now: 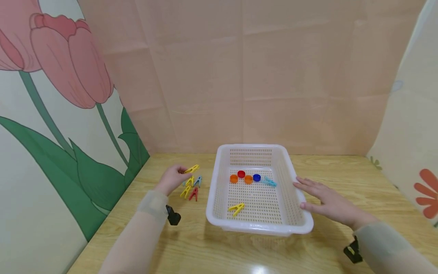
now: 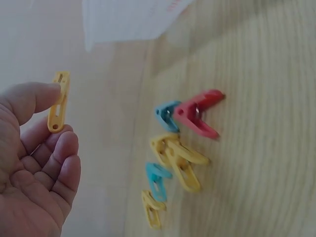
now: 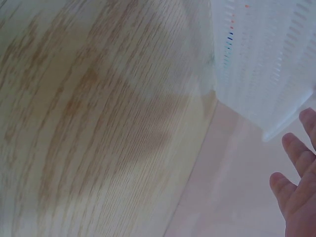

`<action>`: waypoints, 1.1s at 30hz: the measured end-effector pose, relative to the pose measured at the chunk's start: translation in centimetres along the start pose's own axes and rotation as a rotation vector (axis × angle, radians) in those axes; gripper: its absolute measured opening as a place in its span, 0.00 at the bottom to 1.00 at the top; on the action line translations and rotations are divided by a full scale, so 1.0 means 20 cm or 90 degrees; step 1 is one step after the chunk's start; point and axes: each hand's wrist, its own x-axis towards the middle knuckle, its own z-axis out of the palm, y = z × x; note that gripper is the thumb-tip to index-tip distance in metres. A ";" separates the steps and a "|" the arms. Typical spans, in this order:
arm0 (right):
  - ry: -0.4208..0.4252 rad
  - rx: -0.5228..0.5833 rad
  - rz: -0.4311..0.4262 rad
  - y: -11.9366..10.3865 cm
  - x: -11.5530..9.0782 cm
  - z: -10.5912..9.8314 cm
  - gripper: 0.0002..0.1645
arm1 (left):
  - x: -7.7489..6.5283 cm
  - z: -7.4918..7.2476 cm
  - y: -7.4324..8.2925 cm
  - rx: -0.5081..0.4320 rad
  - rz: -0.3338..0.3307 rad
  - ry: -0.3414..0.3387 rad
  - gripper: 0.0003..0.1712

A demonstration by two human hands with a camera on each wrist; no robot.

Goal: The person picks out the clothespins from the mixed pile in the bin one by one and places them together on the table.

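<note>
My left hand [image 1: 172, 179] pinches a yellow clothespin [image 2: 58, 106] between thumb and fingers, raised above a small pile on the table. That pile holds a red clothespin [image 2: 200, 116], yellow clothespins [image 2: 180, 160] and light blue ones [image 2: 158, 180]. To its right stands a white perforated plastic basket [image 1: 258, 227]. My right hand [image 1: 332, 201] has its fingers extended, with the fingertips at the basket's right rim. Inside the basket lie another yellow clothespin [image 1: 237, 208] near the front and light blue clothespins [image 1: 270, 182] toward the right wall.
Also in the basket are a red cap-like disc [image 1: 241, 174], two orange ones, one of them on the left [image 1: 234, 179], and a blue one [image 1: 257, 177]. A wooden table [image 1: 191, 243] carries everything. A beige cloth [image 1: 239, 76] hangs behind; a tulip-printed panel [image 1: 58, 152] borders the left.
</note>
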 end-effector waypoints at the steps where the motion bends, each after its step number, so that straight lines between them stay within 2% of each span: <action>1: 0.001 0.000 0.000 0.00 0.00 0.00 0.38 | 0.00 0.00 -0.02 0.000 -0.009 0.004 0.18; 8: 0.005 -0.006 0.000 0.00 0.00 0.00 0.38 | 0.01 -0.01 -0.15 0.019 -0.047 0.032 0.18; 16: 0.002 -0.003 0.002 0.00 0.00 0.00 0.38 | -0.02 0.00 -0.26 0.045 -0.077 0.049 0.19; 33: 0.007 -0.003 -0.004 0.00 0.00 0.00 0.38 | -0.06 0.04 -0.38 0.042 -0.113 0.072 0.17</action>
